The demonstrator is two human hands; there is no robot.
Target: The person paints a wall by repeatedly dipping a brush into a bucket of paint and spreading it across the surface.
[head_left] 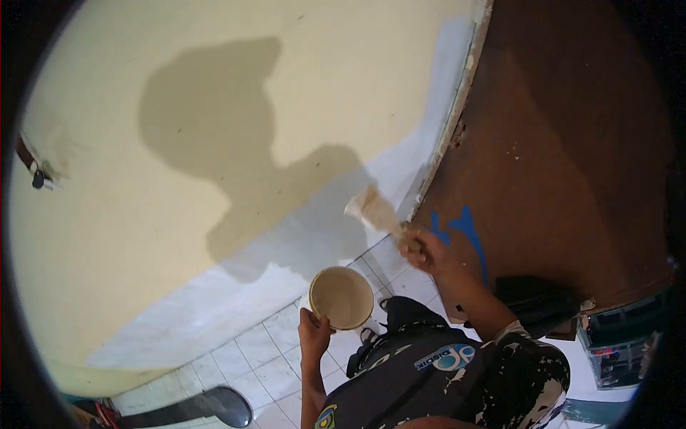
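Note:
My left hand (314,334) grips the near-left rim of a round bucket (341,298), with the fingers closed over its edge. The bucket's inside looks beige; what it holds is too blurred to tell. Up and to the right, my right hand (423,250) is closed around the handle of a wide brush (374,209). The brush has pale bristles pointing up and left, in front of the wall (307,236). That wall is yellowish above, with a white band along its lower part.
On the right stands a brown panel (557,164) with blue marks. White floor tiles (257,350) run along the wall's foot. A dark long object (229,406) lies at the lower left. Shelving (618,350) is at the lower right, and a fixture (39,179) juts out at the left.

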